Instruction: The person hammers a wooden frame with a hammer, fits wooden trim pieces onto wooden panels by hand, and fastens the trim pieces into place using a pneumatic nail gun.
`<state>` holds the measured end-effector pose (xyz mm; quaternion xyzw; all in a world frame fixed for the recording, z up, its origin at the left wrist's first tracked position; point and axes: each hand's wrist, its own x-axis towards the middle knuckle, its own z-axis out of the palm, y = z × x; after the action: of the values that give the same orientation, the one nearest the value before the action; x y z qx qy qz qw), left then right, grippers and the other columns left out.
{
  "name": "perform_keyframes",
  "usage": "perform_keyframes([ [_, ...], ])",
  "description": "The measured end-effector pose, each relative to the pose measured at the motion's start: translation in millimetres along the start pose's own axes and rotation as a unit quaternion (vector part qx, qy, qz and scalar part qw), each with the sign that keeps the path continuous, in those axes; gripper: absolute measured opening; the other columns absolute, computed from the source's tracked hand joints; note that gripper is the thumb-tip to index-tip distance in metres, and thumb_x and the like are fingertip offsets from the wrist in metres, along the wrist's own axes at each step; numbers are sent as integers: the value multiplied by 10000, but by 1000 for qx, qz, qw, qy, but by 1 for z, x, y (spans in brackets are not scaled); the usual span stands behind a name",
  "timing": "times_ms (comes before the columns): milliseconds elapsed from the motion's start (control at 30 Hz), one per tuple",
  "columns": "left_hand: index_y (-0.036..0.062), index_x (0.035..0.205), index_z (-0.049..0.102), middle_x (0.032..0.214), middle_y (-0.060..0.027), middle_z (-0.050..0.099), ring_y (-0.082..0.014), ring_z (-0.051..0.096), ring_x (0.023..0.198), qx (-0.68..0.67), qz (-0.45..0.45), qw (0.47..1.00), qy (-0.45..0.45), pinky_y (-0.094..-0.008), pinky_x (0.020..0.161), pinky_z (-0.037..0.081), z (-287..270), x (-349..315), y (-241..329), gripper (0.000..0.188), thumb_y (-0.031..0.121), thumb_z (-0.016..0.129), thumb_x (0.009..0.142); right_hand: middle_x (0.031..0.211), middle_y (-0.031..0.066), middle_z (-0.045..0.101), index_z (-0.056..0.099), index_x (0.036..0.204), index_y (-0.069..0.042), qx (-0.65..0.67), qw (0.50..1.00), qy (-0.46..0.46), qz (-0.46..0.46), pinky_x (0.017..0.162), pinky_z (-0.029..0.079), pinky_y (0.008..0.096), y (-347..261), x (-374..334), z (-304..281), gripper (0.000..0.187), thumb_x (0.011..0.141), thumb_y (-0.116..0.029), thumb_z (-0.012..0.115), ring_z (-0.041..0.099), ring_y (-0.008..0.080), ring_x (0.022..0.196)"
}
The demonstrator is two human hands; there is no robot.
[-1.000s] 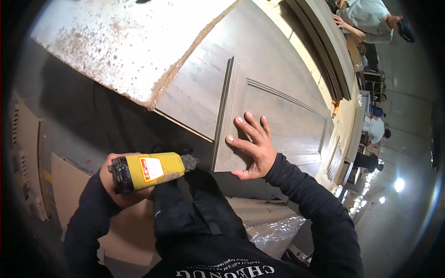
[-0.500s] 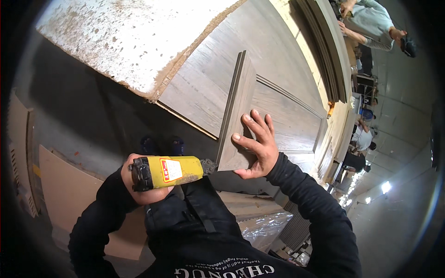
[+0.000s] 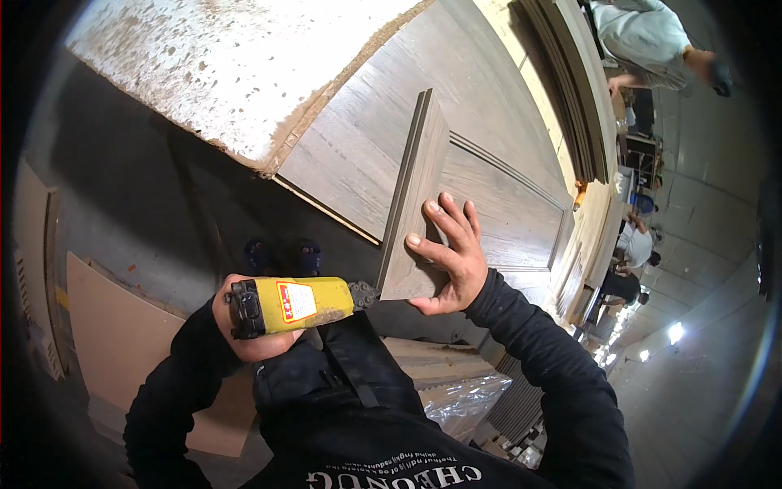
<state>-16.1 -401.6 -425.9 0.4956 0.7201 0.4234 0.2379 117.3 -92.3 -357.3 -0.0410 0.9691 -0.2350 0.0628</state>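
Note:
My left hand (image 3: 236,326) is wrapped round a yellow nail gun (image 3: 314,303) with a black end cap and a red-and-white label. The tool lies level, and its dirty grey nose meets the near corner of a grey wood-grain framed panel (image 3: 423,269). On that panel's frame my right hand (image 3: 456,253) lies with its fingers spread and its thumb near the lower edge. The panel has a grooved inner border and overhangs the bench edge. The nail gun's handle is hidden beneath its body.
Below the panel is a larger grey wood-grain board (image 3: 358,122). A white speckled, chipped board (image 3: 220,73) sits at upper left. Stacked dark mouldings (image 3: 570,98) line the far side. Brown sheets (image 3: 122,326) stand at left, plastic-wrapped boards (image 3: 456,387) below. Several people work at right.
The nail gun and both hands stay almost in place, with a very slight shift left. At the far right, a person in a light top has moved their arms.

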Motion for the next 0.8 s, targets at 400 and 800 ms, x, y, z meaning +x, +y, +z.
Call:
perform_keyframes([
  [400,7,1008,614,904,-93,674,-154,653,833,-223,-130,966,23,-290,762,503,-40,32,41,413,67,734,618,1462,142,291,514,1289,-221,-4,1000,29,-9,1070,29,588,10,-7,-5,773,593,-511,682,142,354,1389],
  [800,24,1244,459,1089,-214,536,-376,517,1011,408,-52,902,127,-412,878,417,-161,198,-80,598,77,664,685,1387,164,349,435,1316,-150,23,942,305,138,1015,248,542,83,-82,12,744,691,-481,666,335,369,1267],
])
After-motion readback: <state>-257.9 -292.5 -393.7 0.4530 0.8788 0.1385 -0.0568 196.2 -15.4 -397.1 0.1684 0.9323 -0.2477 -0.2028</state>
